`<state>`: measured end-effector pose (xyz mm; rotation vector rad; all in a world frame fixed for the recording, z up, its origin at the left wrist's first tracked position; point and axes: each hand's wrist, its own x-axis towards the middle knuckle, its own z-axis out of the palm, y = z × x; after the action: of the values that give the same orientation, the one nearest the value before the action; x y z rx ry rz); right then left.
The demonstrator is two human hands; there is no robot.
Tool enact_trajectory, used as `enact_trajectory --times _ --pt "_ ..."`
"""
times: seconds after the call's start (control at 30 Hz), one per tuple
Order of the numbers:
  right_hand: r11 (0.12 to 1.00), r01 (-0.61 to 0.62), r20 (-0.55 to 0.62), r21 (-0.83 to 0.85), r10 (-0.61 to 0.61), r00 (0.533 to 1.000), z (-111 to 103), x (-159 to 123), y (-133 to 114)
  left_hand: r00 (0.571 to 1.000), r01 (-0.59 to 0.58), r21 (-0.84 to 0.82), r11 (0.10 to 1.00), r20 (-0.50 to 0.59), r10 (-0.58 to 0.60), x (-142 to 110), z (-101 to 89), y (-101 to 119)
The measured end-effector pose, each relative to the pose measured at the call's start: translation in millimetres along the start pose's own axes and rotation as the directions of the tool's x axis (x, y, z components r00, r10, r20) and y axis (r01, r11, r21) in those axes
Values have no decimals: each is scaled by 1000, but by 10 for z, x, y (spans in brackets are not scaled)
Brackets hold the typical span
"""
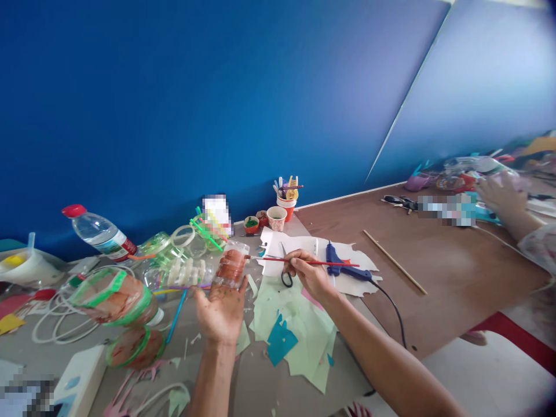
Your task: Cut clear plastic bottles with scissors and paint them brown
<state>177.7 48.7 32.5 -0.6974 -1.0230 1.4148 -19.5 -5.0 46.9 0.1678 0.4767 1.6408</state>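
Note:
My left hand (223,315), palm up, holds a clear plastic bottle piece (232,265) with reddish-brown paint around its middle. Some fingers are hidden behind it. Between the fingertips of my right hand (306,271) is a thin paintbrush (271,259) with a red handle. Its tip meets the upper right side of the bottle piece. Beneath my right hand lie scissors (286,280) on cut paper. A blue glue gun (347,267) rests on white paper (356,284) just to the right.
Paint cups (277,218) and a tool-filled cup (286,205) stand by the blue wall. On the left are a red-capped bottle (102,231), a brown-painted bottle with green bands (117,296) and a white cable (56,324). A wooden stick (393,260) and another person's hand (506,202) are on the right.

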Motion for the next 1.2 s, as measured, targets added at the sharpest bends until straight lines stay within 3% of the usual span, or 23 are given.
enact_trajectory --times 0.3,0.53,0.67,0.83,0.97,1.13,1.2 --pt "999 -2 13 -47 3 1000 -35 11 49 999 -7 -52 999 -43 5 36 -60 64" --pt "998 -1 44 66 -2 999 13 -41 4 990 -97 127 987 -93 109 51 1 -77" --pt "995 -42 106 88 32 994 65 -86 -18 979 -189 241 952 -25 201 62 19 -188" --pt "996 -44 144 84 32 989 82 -99 -10 967 -241 376 895 21 252 111 -149 -269" --pt "997 -35 144 69 25 989 76 -94 -16 938 -345 535 771 171 300 122 -277 -277" --pt "996 -41 152 85 27 988 68 -91 -23 873 -471 759 450 325 365 8 -184 -247" --pt "996 -41 162 85 27 986 70 -95 -24 853 -499 787 362 374 362 -39 -129 -241"
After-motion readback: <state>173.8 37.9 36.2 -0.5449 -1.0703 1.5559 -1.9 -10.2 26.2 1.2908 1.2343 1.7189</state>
